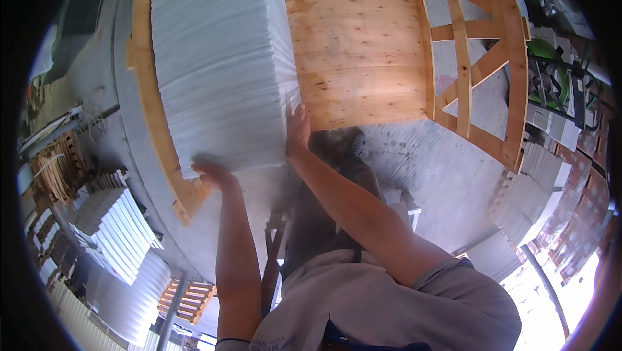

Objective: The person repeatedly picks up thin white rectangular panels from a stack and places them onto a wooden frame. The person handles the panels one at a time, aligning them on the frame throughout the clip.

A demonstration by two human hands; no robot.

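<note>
A tall block of thin pale sheets (pixel 217 59), packed tightly in layers, stands on the left part of a wooden crate. My right hand (pixel 299 129) lies along the block's right side near its front corner, fingers stretched out. At the block's near left corner, my left hand (pixel 217 175) touches the front edge, its fingers extended and its fingertips partly out of sight. A bare plywood panel (pixel 359 46) of the crate shows to the right of the block.
The crate's slatted right side (pixel 515 79) leans outward with crossed braces. A wooden rail (pixel 152 118) runs along the block's left. Farther right are a green reel (pixel 547 72) and stacked boards (pixel 534 179). Stacked white panels (pixel 123 228) and a pallet (pixel 184 300) lie left.
</note>
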